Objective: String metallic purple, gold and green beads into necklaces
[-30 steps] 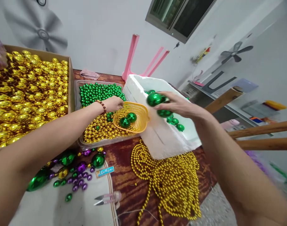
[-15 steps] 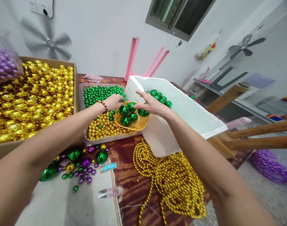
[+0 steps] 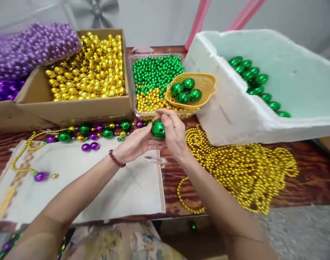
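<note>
A large shiny green ball bead (image 3: 157, 130) is held between my two hands above the near edge of the bead tray. My right hand (image 3: 176, 135) curls round its right side. From the left, my left hand (image 3: 136, 143) meets the ball with the thumb side, its other fingers reaching underneath and partly hidden. Just beyond, a yellow plastic basket (image 3: 208, 86) with several large green balls rests on a clear tray (image 3: 135, 104) of small green and gold beads. Below my hands, small pink-handled snips (image 3: 161, 161) lie at the edge of a white cloth (image 3: 121, 195).
On the left stands a cardboard box (image 3: 73, 108) of gold beads, with a bag of purple beads (image 3: 51, 43) over it. A white foam box (image 3: 221, 119) with green balls is at right. Gold bead strands (image 3: 241, 177) lie before it. A mixed bead string (image 3: 108, 133) crosses the cloth's top.
Both hands have drawn back from the basket toward me and come together round the green ball. The view has turned and now looks further down and left.
</note>
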`<action>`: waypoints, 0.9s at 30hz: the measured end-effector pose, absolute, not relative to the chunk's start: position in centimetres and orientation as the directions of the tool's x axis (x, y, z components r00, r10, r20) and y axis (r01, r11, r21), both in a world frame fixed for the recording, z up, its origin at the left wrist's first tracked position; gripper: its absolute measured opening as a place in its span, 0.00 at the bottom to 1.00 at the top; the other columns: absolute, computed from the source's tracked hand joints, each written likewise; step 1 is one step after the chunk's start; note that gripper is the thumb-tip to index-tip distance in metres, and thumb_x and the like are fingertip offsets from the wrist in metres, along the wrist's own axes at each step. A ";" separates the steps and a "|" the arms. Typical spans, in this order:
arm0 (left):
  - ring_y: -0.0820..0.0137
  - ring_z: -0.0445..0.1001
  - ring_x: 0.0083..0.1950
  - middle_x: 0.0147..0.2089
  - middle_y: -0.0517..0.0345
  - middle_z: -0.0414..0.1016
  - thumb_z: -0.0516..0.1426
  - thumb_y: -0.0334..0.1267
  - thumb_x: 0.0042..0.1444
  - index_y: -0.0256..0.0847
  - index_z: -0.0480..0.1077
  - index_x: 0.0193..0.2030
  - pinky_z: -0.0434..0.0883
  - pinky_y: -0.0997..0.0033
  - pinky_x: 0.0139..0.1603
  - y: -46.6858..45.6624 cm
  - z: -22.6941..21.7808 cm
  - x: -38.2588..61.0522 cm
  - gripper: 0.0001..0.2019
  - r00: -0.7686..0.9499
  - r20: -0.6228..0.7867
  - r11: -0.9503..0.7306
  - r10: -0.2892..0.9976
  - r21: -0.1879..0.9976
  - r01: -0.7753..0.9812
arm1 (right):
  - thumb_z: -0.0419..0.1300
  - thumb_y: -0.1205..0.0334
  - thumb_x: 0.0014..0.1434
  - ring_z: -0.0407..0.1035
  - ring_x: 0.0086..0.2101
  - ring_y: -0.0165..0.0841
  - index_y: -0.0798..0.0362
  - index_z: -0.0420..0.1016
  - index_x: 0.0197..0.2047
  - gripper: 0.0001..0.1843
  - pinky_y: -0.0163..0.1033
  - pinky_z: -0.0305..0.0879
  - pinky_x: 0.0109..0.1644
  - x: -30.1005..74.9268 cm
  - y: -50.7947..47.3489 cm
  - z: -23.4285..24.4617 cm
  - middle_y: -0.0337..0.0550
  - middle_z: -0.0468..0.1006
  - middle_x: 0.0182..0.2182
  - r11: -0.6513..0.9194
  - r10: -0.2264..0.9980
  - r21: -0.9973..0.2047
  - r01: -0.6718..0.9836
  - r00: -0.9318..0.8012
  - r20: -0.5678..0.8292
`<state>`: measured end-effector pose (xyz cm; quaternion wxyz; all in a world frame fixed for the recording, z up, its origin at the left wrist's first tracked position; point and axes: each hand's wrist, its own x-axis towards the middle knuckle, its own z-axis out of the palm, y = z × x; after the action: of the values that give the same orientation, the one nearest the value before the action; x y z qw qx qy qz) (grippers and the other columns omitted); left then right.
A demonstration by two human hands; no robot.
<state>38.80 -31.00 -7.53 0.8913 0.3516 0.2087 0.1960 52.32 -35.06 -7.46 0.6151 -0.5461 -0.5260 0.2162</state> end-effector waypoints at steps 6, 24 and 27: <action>0.62 0.79 0.48 0.52 0.51 0.78 0.61 0.50 0.60 0.43 0.73 0.53 0.76 0.58 0.50 -33.9 -10.0 30.3 0.19 0.694 -0.396 0.732 0.601 0.621 -0.280 | 0.50 0.55 0.70 0.70 0.50 0.36 0.49 0.74 0.51 0.15 0.43 0.64 0.56 46.1 -37.1 -10.9 0.44 0.78 0.48 0.361 0.904 -0.881 0.306 0.119 0.411; 0.60 0.70 0.60 0.58 0.49 0.70 0.68 0.39 0.51 0.47 0.70 0.60 0.68 0.60 0.61 -39.5 -15.3 18.1 0.28 0.370 0.161 -0.159 0.915 0.987 -0.036 | 0.50 0.67 0.67 0.73 0.41 0.38 0.53 0.73 0.42 0.11 0.38 0.53 0.36 40.2 -47.5 -17.0 0.48 0.78 0.43 -0.325 0.893 -0.287 0.901 0.193 -0.407; 0.58 0.68 0.62 0.58 0.47 0.70 0.68 0.38 0.51 0.46 0.72 0.57 0.66 0.57 0.63 -39.4 -14.9 17.0 0.25 0.390 0.237 -0.256 0.890 0.967 -0.003 | 0.50 0.68 0.65 0.73 0.39 0.37 0.53 0.73 0.39 0.10 0.37 0.52 0.34 40.4 -47.3 -16.9 0.48 0.79 0.39 -0.337 0.894 -0.296 0.894 0.206 -0.397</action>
<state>16.96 -39.42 -14.88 0.5091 0.6602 0.3357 0.4385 40.36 -47.26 -16.88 0.0008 -0.7766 -0.5756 0.2560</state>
